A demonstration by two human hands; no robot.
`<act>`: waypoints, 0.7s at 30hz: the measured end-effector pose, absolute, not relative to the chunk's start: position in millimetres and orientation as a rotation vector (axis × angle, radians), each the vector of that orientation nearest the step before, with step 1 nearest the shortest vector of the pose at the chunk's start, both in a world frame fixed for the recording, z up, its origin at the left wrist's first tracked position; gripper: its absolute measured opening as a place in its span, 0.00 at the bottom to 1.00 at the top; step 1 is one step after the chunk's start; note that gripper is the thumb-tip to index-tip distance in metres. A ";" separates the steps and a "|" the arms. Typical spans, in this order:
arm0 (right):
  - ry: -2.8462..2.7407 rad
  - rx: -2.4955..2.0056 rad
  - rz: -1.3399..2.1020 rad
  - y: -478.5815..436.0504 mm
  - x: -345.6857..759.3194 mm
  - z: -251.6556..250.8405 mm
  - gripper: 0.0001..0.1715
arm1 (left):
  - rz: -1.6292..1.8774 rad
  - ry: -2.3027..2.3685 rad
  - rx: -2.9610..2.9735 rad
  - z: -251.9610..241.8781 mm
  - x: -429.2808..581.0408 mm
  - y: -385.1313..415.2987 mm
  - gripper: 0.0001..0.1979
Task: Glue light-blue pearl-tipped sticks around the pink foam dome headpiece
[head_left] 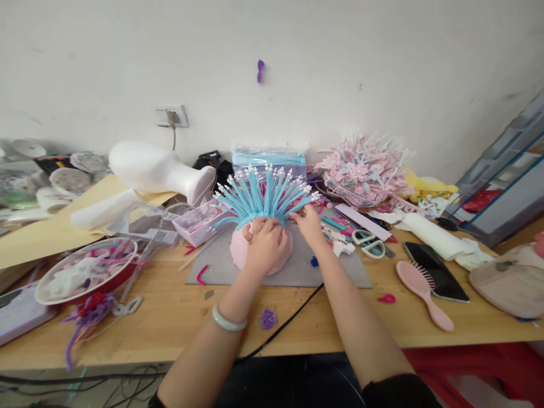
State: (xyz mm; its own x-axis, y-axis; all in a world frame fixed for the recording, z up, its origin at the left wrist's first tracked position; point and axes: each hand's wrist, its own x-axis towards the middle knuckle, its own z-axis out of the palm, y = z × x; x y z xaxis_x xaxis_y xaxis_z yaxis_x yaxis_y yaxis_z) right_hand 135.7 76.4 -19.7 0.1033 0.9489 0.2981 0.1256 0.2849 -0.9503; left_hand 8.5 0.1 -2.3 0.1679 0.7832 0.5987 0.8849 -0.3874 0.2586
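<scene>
The bench (306,331) spreads out around the pink dome (238,254), which rests on a grey mat (221,258). Blue strands (266,195) fan up from the dome's far side. The left hand (267,241) lies over the dome, fingers spread apart and touching it; a steady, even press should keep it from rocking without denting its surface. The right hand (306,224) is just right of the dome, thumb and fingertips among the lowest strands; from here I cannot tell whether that grip is clamped on one. Working near the roots, beside the dome, seems wise, with a light touch to spare the white beads (283,171) at the tips.
</scene>
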 end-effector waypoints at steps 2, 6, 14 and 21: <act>-1.346 -1.151 0.799 76.0 135.5 -19.8 0.06 | -1.021 -1.643 -2.288 -2.4 8.2 0.5 0.12; -1.322 -1.159 0.806 72.6 134.7 -17.1 0.08 | -1.030 -1.648 -2.312 -1.9 8.1 0.5 0.12; -1.178 -1.133 0.932 66.9 131.3 -11.0 0.12 | -1.036 -1.655 -2.310 -2.0 8.3 0.1 0.12; -0.916 -1.030 1.151 65.8 129.0 -5.6 0.11 | -1.034 -1.643 -2.297 -2.2 7.6 0.5 0.12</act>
